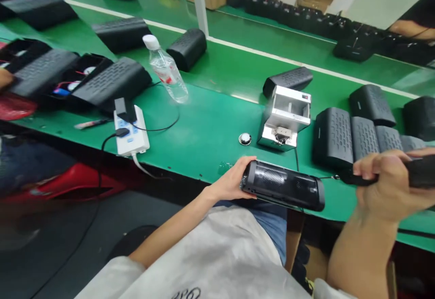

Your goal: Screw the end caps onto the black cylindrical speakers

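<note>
My left hand (234, 179) is closed around the left end of a black speaker (288, 183) with a glossy, perforated face, held at the table's front edge. My right hand (390, 181) grips a black electric screwdriver (421, 172). Its thin metal bit points left and ends close to the speaker's right end; I cannot tell whether it touches. Just beyond the speaker are a small round silver knob (245, 139) and a silver metal box-shaped device (287, 115).
Several black speakers (333, 136) stand at the right. Open speaker casings (108, 81) with wires lie at the left, beside a white power strip (132, 129). A water bottle (166, 70) stands on the green table (204, 127). Another person's hand (5, 79) shows at the far left.
</note>
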